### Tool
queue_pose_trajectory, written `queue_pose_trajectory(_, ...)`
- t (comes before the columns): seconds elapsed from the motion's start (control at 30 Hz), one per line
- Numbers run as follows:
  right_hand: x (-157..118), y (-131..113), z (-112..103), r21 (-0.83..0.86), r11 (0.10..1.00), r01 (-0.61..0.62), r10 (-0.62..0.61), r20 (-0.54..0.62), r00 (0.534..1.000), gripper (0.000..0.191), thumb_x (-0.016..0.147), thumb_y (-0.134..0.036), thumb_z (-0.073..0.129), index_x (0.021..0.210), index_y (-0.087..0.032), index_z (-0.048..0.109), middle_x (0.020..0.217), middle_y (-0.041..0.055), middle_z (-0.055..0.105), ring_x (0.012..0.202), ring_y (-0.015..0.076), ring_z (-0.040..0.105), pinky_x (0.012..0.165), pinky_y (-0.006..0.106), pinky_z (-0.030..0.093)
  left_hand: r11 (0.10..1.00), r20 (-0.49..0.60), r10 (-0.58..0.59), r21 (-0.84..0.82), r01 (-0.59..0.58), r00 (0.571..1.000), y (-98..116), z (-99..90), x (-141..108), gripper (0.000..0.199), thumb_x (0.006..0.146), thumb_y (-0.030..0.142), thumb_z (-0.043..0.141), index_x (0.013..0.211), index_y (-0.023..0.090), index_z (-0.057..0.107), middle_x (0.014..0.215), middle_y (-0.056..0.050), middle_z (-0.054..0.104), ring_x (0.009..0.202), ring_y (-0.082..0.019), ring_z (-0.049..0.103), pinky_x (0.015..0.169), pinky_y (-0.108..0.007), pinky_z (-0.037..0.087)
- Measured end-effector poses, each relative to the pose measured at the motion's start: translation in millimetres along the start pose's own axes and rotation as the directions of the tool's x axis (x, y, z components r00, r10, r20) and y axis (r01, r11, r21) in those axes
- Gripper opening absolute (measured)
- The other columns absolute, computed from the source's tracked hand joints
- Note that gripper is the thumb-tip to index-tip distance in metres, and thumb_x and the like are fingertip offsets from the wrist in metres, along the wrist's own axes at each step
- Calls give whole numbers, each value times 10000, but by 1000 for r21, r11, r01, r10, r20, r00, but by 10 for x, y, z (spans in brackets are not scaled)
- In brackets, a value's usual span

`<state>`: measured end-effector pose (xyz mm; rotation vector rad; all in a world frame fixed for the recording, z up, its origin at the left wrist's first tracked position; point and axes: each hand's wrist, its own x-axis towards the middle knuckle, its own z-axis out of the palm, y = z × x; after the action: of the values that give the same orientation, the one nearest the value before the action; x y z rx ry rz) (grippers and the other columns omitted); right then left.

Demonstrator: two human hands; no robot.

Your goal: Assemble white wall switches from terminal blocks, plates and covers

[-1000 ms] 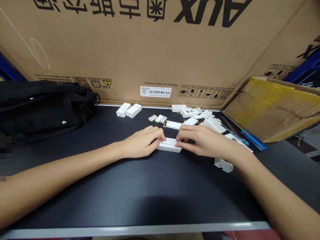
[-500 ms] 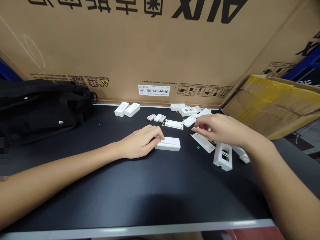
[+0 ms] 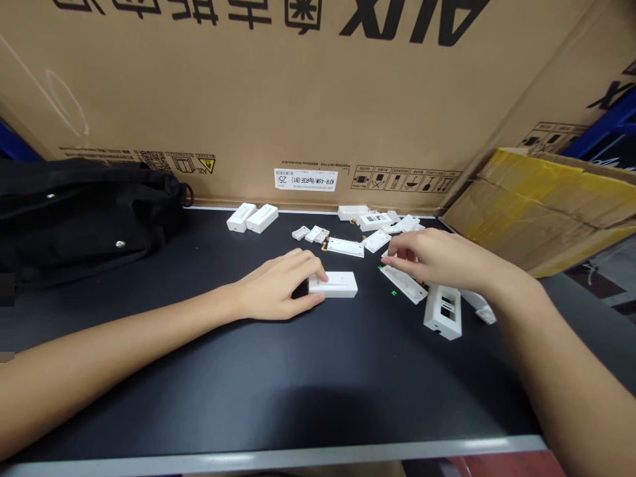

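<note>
A white rectangular plastic case (image 3: 342, 285) lies flat near the middle of the black table. My left hand (image 3: 283, 285) is closed around its left end, with the thumb along the near side and the index finger on top. To the right, my right hand (image 3: 422, 255) hovers over the loose parts, fingers curled and thumb close to them. Whatever lies between those fingertips is too small to make out. Just below it rests a thin white cover plate (image 3: 405, 285), and nearer to me a white open-windowed housing (image 3: 444, 311).
Two white cases (image 3: 262, 218) stand at the back left. Several white plates and frames (image 3: 346, 247) lie scattered at the back right. A black bag (image 3: 89, 218) occupies the left side, a taped cardboard box (image 3: 541, 205) the right. A large carton (image 3: 238, 99) rises behind the table.
My left thumb has come down and toward me along the case's near side, and the index finger has straightened slightly. The case has barely shifted. My right hand stays almost in place.
</note>
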<state>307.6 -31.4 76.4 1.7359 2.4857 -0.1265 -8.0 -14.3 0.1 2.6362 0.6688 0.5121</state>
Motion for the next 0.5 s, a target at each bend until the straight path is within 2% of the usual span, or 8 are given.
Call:
queue_pose_trajectory(0.17, -6, -11, -11, 5, 999, -37, 37, 33, 999, 366, 968, -521, 487, 897, -234, 703, 915, 66, 739, 779, 215, 633, 630, 311, 373, 999, 16, -41, 25, 41, 999, 4, -3, -1, 227, 992, 405, 594, 1144, 255, 518, 1196, -54, 632, 1094, -245, 587, 890, -414, 515)
queue_pose_trajectory(0.33, -16, 22, 0, 47, 998, -30, 27, 71, 997, 356, 951, -516, 505, 866, -230, 700, 839, 67, 724, 715, 205, 609, 621, 314, 364, 990, -24, -132, 51, 133, 991, 6, -7, -8, 242, 967, 414, 598, 1101, 255, 474, 1200, -56, 608, 1055, -244, 594, 837, -399, 508)
queue_pose_trajectory(0.5, -10, 31, 22, 100, 995, 10, -22, 116, 993, 314, 929, -499, 549, 836, -228, 678, 803, 49, 713, 682, 194, 595, 623, 312, 372, 994, -31, -103, 30, 104, 994, -11, -14, -5, 246, 966, 419, 596, 1026, 241, 437, 1151, -53, 607, 955, -217, 583, 799, -371, 488)
